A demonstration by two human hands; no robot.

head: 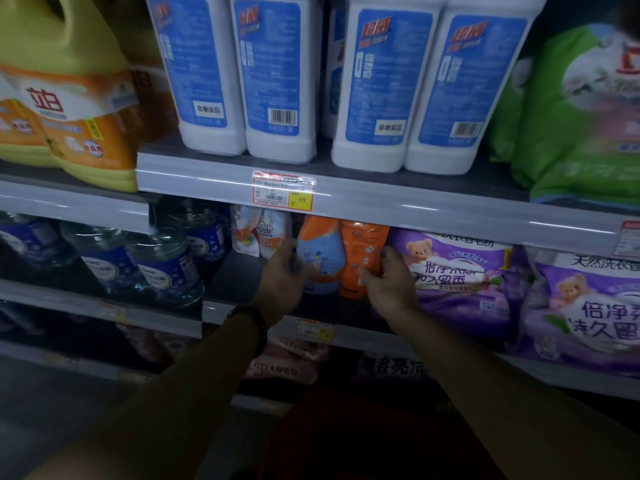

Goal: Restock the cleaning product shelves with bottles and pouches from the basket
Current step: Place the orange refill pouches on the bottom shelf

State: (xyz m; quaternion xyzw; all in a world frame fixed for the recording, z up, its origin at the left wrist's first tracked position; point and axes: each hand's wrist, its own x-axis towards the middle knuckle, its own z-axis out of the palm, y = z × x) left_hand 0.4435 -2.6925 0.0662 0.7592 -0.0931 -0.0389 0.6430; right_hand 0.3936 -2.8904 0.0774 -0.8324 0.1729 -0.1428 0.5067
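Two orange pouches stand side by side on the middle shelf. My left hand grips the left pouch, which has a blue panel. My right hand grips the right, all-orange pouch at its lower right edge. Both pouches are upright, just under the price rail. A dark red basket sits low between my forearms; its contents are too dark to make out.
White pouches stand left of the orange ones, clear blue-labelled bottles further left. Purple detergent bags crowd the right. Above are white bottles, yellow jugs and a green bag. Pink packs lie on the shelf below.
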